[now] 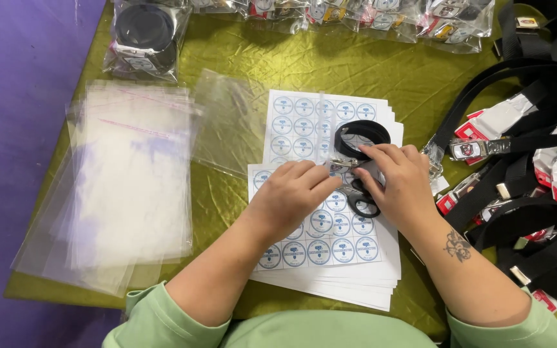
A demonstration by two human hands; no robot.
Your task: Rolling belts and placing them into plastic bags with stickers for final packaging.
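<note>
My left hand (289, 196) and my right hand (398, 183) meet over sheets of round blue-and-white stickers (330, 241) on an olive-green cloth. Between them they hold a rolled black belt (361, 135) with a metal buckle, inside a clear plastic bag. The left fingers pinch the bag near the buckle. The right hand grips the belt's lower coil and covers part of it. The bag's edges are hard to make out.
A stack of clear plastic bags (120, 187) lies at the left. A bagged black roll (144, 35) sits at the back left, and several bagged belts (381, 16) line the back edge. A heap of loose black belts with labels (523, 174) fills the right side.
</note>
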